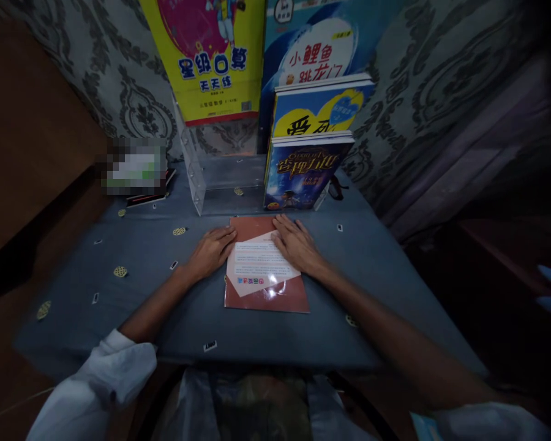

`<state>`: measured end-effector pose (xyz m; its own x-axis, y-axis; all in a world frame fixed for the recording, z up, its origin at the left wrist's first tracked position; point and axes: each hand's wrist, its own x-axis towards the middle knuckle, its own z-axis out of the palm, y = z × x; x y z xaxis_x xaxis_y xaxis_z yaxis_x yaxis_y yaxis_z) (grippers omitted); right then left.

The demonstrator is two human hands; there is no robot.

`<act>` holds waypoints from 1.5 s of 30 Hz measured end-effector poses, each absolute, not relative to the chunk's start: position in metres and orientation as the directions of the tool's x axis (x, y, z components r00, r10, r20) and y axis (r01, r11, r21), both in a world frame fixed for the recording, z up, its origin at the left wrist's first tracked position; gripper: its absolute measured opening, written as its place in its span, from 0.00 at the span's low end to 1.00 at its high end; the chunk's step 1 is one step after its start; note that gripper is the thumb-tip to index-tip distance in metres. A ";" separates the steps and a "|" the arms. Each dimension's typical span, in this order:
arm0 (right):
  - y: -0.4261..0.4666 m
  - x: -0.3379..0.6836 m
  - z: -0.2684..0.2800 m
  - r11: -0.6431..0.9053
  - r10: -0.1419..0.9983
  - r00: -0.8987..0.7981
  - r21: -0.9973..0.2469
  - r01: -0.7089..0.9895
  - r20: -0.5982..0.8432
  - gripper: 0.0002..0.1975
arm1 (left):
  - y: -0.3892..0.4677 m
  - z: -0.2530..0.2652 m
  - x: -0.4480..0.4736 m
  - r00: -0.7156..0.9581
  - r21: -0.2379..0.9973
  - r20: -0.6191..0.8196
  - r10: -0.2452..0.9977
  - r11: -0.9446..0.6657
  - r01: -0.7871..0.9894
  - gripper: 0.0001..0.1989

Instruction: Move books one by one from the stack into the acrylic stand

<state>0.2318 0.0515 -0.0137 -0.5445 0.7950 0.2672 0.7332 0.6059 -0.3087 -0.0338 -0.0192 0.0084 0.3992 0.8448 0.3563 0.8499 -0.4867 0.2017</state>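
A thin reddish-brown book (266,301) with a pale printed panel lies flat on the cloth-covered table, its printing upside down to me. My left hand (214,250) rests at its left edge, the fingers stretched out and touching the border. Across the upper right part of the book lies my right hand (296,245), palm down with the fingers extended. Both hands look open, and neither grips the book. Just beyond its far edge stands a clear acrylic book rack (197,184).
The rack holds a yellow workbook (220,86), a teal book (321,37), a blue-and-yellow book (321,107) and a dark blue book (307,174). Items (135,171), partly blurred out, lie at the back left. Patterned curtain (133,86) hangs behind the table (147,306).
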 end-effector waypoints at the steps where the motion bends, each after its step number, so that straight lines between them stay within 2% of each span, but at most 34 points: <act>1: 0.052 0.232 -0.014 0.611 0.791 -0.548 -0.308 0.729 0.273 0.28 | -0.025 0.010 -0.034 0.414 0.201 0.358 0.837 -0.502 0.841 0.18; 14: 0.051 0.229 -0.013 0.590 0.807 -0.539 -0.302 0.749 0.241 0.28 | -0.106 0.020 -0.026 0.517 0.175 0.445 0.731 -0.637 0.751 0.15; 25: 0.054 0.231 -0.012 0.583 0.812 -0.531 -0.351 0.733 0.242 0.28 | -0.136 0.029 -0.018 0.529 0.180 0.403 0.747 -0.631 0.754 0.16; 31: 0.069 0.240 -0.007 0.595 0.801 -0.510 -0.498 0.630 0.312 0.25 | -0.107 0.027 -0.003 0.559 0.132 0.276 0.782 -0.607 0.784 0.19; 39: 0.090 0.256 -0.006 0.540 0.821 -0.459 -0.723 0.431 0.340 0.24 | -0.001 0.023 0.034 0.625 0.139 0.156 0.765 -0.643 0.753 0.25; 45: 0.091 0.257 -0.004 0.500 0.831 -0.456 -0.786 0.363 0.318 0.24 | 0.039 0.019 0.066 0.657 0.160 0.183 0.731 -0.682 0.714 0.25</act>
<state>0.2569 0.0911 -0.0038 -0.4559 0.8312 0.3181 0.3630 0.5000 -0.7862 0.0664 0.0387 0.0190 0.6575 0.7309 0.1832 0.7137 -0.6820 0.1597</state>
